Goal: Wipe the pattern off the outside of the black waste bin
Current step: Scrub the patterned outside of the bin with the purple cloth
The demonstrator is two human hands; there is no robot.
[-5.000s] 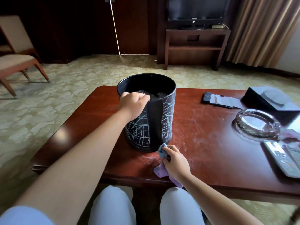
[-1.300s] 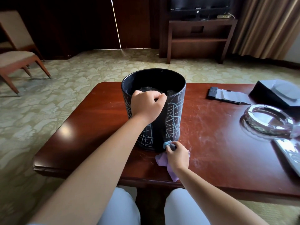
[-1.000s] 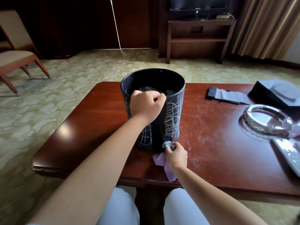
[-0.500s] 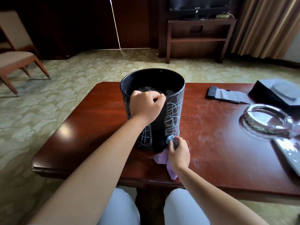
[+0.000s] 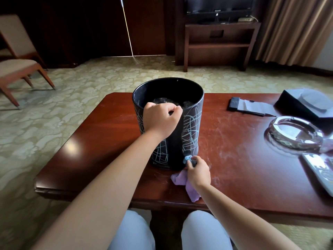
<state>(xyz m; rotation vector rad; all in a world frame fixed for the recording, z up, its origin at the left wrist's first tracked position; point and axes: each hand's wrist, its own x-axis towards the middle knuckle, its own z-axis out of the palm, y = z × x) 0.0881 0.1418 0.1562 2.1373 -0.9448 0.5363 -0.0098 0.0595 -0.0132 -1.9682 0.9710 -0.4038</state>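
The bin (image 5: 168,123) is standing upright on the table (image 5: 108,138). The left hand (image 5: 161,120) is gripping its near rim, fingers curled over the edge. The right hand (image 5: 198,171) is pinching a bunched cloth (image 5: 187,183) against the bin's base. The hold should be steadying the bin while short, firm strokes are working upward into the remaining scribbles (image 5: 191,130).

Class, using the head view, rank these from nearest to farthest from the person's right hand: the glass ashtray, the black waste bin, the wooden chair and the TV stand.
From the right hand:
1. Black waste bin, just ahead; the hand's cloth is pressed to its base.
2. Glass ashtray, to the right on the same table.
3. TV stand and wooden chair, both off the table, far back and far left; too close to call.
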